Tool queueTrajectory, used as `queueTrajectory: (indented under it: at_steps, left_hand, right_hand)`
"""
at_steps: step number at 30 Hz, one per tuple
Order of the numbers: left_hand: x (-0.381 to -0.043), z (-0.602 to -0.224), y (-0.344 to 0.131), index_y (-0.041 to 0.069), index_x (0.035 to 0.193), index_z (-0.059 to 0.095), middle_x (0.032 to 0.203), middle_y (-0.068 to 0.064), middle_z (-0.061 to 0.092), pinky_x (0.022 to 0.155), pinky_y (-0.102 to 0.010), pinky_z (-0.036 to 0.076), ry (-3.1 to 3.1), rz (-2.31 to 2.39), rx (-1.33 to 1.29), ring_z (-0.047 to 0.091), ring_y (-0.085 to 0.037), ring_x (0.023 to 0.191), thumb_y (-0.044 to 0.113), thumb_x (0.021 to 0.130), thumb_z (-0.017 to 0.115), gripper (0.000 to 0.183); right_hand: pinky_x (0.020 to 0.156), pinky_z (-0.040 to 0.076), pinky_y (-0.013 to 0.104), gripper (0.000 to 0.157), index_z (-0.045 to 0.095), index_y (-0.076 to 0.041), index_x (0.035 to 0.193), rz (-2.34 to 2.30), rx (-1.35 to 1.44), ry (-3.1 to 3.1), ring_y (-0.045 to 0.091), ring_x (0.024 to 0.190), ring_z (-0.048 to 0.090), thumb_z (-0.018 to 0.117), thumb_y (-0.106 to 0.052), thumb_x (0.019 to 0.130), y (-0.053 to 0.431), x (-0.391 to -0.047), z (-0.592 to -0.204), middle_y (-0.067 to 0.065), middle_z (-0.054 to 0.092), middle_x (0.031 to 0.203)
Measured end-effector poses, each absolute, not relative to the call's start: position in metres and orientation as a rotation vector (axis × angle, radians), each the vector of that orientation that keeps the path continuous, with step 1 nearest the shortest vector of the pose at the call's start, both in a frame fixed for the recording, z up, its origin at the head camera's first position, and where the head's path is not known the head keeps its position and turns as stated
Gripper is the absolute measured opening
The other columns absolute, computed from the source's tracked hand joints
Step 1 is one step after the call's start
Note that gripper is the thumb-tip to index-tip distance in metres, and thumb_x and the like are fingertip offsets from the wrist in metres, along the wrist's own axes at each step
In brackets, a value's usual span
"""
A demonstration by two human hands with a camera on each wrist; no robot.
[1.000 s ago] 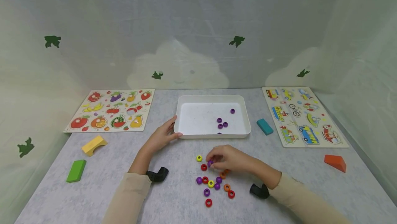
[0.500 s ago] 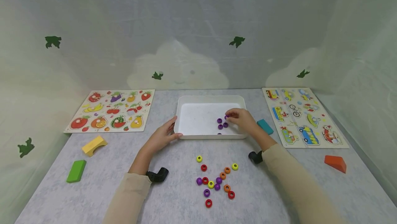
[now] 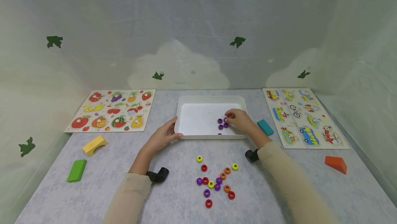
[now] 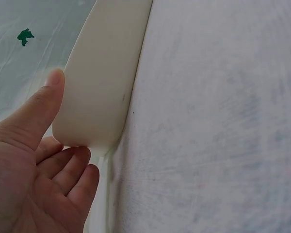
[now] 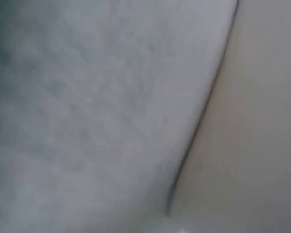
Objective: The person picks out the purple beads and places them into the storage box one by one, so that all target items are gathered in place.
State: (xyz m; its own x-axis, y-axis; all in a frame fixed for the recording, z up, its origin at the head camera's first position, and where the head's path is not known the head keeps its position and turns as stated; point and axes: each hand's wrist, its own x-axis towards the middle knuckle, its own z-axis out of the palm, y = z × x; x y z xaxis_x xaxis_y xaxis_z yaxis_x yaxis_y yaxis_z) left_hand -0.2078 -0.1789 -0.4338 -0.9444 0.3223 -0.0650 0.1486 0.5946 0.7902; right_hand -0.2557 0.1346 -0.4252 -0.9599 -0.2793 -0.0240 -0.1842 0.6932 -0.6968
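Observation:
My left hand (image 3: 162, 136) grips the left front corner of the white tray (image 3: 211, 136). In the left wrist view its thumb lies at the rim and the curled fingers meet the outer wall of the tray (image 4: 94, 82). Over the right part of the tray, my right hand (image 3: 240, 120) pinches a purple bead (image 3: 225, 119) low near the tray floor. Just left of it sit several other purple beads (image 3: 220, 126), one mostly hidden behind the front wall. The right wrist view holds only blurred table and the tray's wall (image 5: 247, 126), no hand.
Loose red (image 3: 209, 203), yellow (image 3: 200, 159), orange (image 3: 227, 188) and purple beads (image 3: 206, 193) lie in front of the tray. A fruit puzzle board (image 3: 108, 113) is at left, a vehicle puzzle board (image 3: 305, 117) at right. Yellow (image 3: 94, 145), green (image 3: 77, 170), teal (image 3: 265, 127) and orange blocks (image 3: 336, 164) flank them.
My right hand has carried a purple bead from the loose beads up into the tray, then slightly lower toward the others. A yellow bead it covered now shows. My left hand stays put.

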Motion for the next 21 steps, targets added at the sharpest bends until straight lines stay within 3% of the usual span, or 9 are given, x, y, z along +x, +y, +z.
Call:
queueTrajectory:
  at_steps: [6, 13, 21]
  left_hand:
    - [-0.208, -0.434, -0.179, 0.024, 0.133, 0.016, 0.135, 0.002, 0.017, 0.094, -0.031, 0.025, 2.627, 1.269, 0.392, 0.027, -0.014, 0.117, 0.048, 0.068, 0.059, 0.081]
    - [-0.208, -0.433, -0.179, 0.022, 0.133, 0.016, 0.135, 0.001, 0.016, 0.094, -0.03, 0.026, 2.632, 1.272, 0.415, 0.027, -0.014, 0.117, 0.049, 0.067, 0.058, 0.083]
    - [-0.207, -0.432, -0.179, 0.021, 0.133, 0.017, 0.135, 0.0, 0.017, 0.094, -0.031, 0.026, 2.63, 1.286, 0.414, 0.027, -0.015, 0.117, 0.049, 0.067, 0.059, 0.083]
  right_hand:
    - [0.075, 0.043, 0.03, 0.033, 0.052, -0.004, 0.104, -1.277, -0.58, 2.714, 0.017, 0.086, 0.049, 0.06, -0.02, 0.076, 0.137, -0.231, -0.41, 0.008, 0.052, 0.1]
    - [0.076, 0.043, 0.036, 0.035, 0.053, -0.006, 0.103, -1.376, -0.936, 2.539, 0.024, 0.088, 0.05, 0.062, -0.021, 0.074, 0.135, -0.177, -0.404, 0.009, 0.053, 0.099]
    - [0.078, 0.042, 0.028, 0.034, 0.054, -0.012, 0.103, -1.19, -1.06, 2.291, 0.015, 0.09, 0.048, 0.063, -0.024, 0.072, 0.123, -0.13, -0.415, -0.003, 0.053, 0.101]
